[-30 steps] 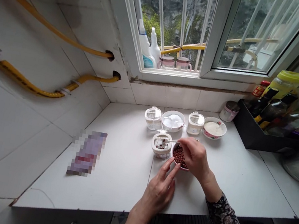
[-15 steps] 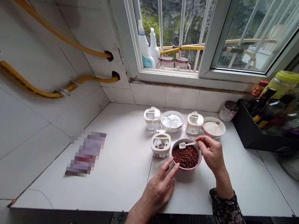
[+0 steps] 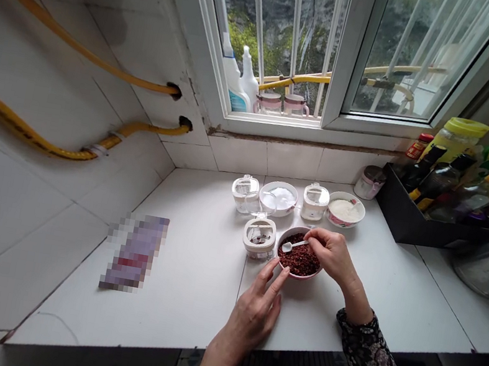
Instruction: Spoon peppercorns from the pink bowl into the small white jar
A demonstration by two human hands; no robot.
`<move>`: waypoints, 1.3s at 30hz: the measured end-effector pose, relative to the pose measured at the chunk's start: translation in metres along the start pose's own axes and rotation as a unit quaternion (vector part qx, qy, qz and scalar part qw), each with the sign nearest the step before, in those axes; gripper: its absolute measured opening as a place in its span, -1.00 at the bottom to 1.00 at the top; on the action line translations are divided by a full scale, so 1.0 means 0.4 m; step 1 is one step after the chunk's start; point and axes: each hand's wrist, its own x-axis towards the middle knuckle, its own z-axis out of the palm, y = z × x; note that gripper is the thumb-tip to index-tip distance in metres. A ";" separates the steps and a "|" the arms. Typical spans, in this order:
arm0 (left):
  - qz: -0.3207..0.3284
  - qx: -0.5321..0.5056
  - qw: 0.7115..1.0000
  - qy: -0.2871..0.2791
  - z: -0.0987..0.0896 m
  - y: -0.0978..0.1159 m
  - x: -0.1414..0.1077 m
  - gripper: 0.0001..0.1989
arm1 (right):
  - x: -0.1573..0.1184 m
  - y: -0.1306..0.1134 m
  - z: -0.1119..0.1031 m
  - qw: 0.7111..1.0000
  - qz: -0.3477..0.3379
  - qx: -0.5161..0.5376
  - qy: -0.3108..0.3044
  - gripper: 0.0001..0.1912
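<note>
A bowl [image 3: 303,277] full of dark red dried peppercorn-like pieces [image 3: 301,262] stands on the white counter. Pinched in my right hand [image 3: 331,255] is a small white spoon [image 3: 294,246], its head over the red pieces near the bowl's left side. My left hand [image 3: 256,308] has its fingers apart, and two fingertips touch the bowl's near left rim. Just left of the bowl is a clear seasoning jar [image 3: 259,239] with its lid up and a few dark bits inside.
Behind stand two more clear jars, one left [image 3: 245,192] and one right [image 3: 315,202], a bowl of white grains [image 3: 278,198] and a bowl of off-white grains [image 3: 346,212]. A black box of bottles [image 3: 416,229] is at right. A blurred packet [image 3: 134,255] lies at left.
My right hand has moved left with the spoon, whose head is now lower and closer to the bowl's left side. My left hand stays at the rim. The view has shifted slightly.
</note>
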 end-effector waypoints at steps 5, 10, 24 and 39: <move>-0.002 -0.001 1.000 0.002 0.001 0.000 0.000 -0.31 | 0.001 0.000 -0.013 1.000 -0.008 -0.010 -0.021 -0.75; 0.000 -0.002 1.000 0.003 0.002 0.000 0.000 -0.30 | 0.001 -0.002 -0.024 0.999 -0.007 -0.001 -0.039 -0.76; 0.004 -0.002 1.000 0.010 0.002 -0.002 0.001 -0.30 | 0.006 0.002 -0.018 0.995 0.070 0.066 -0.039 -0.80; 0.000 0.000 1.000 0.002 0.003 -0.003 0.001 -0.30 | 0.012 0.004 -0.016 0.984 0.126 0.119 -0.030 -0.81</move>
